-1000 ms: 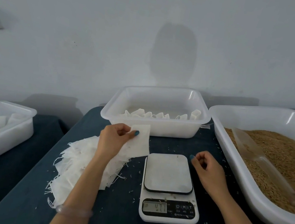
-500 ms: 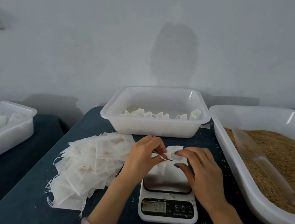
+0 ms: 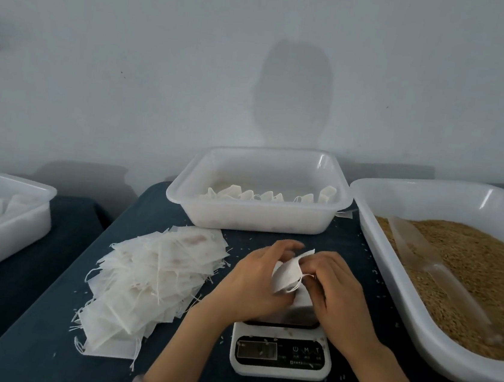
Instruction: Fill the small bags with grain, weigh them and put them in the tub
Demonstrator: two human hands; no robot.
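You are holding one small bag (image 3: 286, 275) with both hands just above the scale (image 3: 280, 354): your left hand (image 3: 252, 285) is gripping its left side and your right hand (image 3: 336, 294) is pinching its right edge. The pile of empty bags (image 3: 155, 283) is lying left of the scale. Behind it, the tub (image 3: 253, 219) is holding filled bags. At your right, a clear scoop (image 3: 430, 264) is lying on the grain (image 3: 470, 278) in the big tray (image 3: 392, 269)

Pale wall (image 3: 134, 52) behind dark table (image 3: 39, 339)
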